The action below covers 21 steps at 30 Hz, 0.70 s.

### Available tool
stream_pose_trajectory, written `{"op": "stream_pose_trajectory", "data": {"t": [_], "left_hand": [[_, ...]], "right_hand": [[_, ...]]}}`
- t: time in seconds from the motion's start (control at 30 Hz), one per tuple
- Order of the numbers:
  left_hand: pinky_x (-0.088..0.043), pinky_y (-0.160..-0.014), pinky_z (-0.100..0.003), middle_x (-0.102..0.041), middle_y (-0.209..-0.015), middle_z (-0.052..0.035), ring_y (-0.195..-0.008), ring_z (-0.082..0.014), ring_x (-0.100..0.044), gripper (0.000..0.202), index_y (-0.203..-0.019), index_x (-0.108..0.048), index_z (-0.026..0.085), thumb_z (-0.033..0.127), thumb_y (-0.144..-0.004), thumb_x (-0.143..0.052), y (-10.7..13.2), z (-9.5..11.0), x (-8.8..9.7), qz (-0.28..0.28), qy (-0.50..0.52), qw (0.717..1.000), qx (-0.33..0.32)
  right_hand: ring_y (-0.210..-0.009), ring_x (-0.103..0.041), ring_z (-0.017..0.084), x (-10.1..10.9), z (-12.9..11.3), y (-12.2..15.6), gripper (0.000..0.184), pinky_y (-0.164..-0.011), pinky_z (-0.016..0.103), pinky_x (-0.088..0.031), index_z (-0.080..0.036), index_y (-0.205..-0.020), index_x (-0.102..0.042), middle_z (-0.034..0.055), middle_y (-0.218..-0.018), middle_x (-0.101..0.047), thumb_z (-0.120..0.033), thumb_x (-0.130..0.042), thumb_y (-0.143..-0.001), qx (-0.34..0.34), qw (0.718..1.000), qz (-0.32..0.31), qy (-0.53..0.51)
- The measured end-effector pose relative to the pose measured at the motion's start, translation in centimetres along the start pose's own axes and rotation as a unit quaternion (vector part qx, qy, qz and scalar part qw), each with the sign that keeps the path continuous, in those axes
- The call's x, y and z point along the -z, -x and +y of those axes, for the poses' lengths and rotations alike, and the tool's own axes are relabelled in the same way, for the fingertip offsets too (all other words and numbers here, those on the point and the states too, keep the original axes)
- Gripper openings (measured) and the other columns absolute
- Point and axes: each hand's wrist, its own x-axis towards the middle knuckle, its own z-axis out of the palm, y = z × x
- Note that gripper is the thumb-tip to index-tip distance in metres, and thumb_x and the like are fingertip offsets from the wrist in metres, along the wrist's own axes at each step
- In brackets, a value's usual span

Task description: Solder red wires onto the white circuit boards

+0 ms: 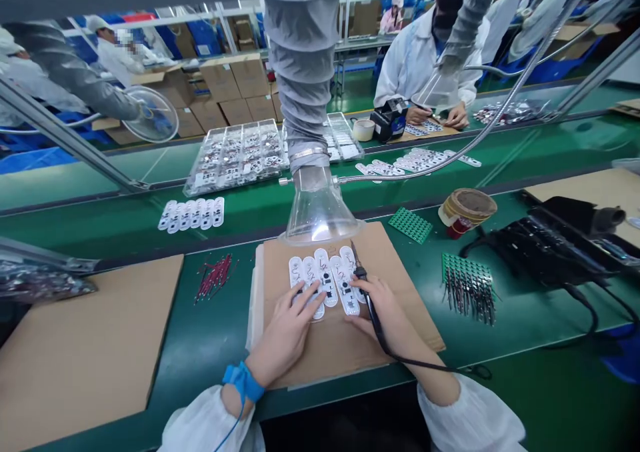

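Note:
Several white oblong circuit boards [325,278] lie side by side on a cardboard sheet [400,285] in front of me. My left hand [290,325] rests on the left boards with its fingers stretched out over them. In my right hand [385,309] is a soldering iron [361,274], its tip pointing away from me beside the rightmost board. Fingers of that hand also touch the right-hand boards, which sit slightly apart from the left group. Right above the boards' far ends hangs a clear fume extraction hood [320,212].
Red wires [214,277] lie left of the cardboard. To the right are green boards [411,225], one with dark wires [470,292], a round tub [467,209] and a black soldering station [555,245]. White boards [191,214] sit on the green belt. A co-worker [425,65] works opposite.

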Motion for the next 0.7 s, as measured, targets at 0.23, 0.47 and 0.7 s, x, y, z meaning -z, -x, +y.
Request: {"op": "stream_pose_trajectory", "data": {"t": [0.23,0.47,0.7], "left_hand": [[-0.032,-0.131,-0.068,-0.034,-0.180,-0.0032,-0.167,-0.0367,-0.022,0.082,-0.173,-0.035,0.038,-0.002,-0.101,-0.036,-0.8,-0.2,-0.6,-0.018,-0.069,0.997,-0.004],[-0.038,-0.124,-0.062,-0.038,-0.178,-0.0039,-0.161,-0.0373,-0.029,0.079,-0.167,-0.045,0.034,-0.005,-0.099,-0.037,-0.5,0.6,-0.8,-0.026,-0.125,0.992,-0.020],[-0.036,-0.124,-0.059,-0.049,-0.169,-0.0093,-0.155,-0.0333,-0.037,0.066,-0.155,-0.058,0.030,0.000,-0.101,-0.034,-0.5,0.4,-0.6,0.027,0.002,1.000,-0.013]], "right_hand": [[-0.126,-0.063,0.038,-0.6,-0.4,-0.4,0.065,-0.106,0.060,-0.057,-0.028,-0.145,-0.057,0.0141,-0.137,-0.066,-0.028,-0.090,-0.090,-0.018,1.000,0.008,0.020],[-0.123,-0.064,0.037,0.0,-0.8,0.2,0.053,-0.104,0.057,-0.058,-0.028,-0.144,-0.058,0.0135,-0.133,-0.066,-0.028,-0.082,-0.097,-0.029,0.999,0.012,0.025],[-0.129,-0.067,0.033,0.5,-0.7,0.2,0.049,-0.108,0.051,-0.058,-0.028,-0.147,-0.056,0.0137,-0.139,-0.066,-0.028,-0.073,-0.101,-0.033,0.998,0.042,-0.021]]}}
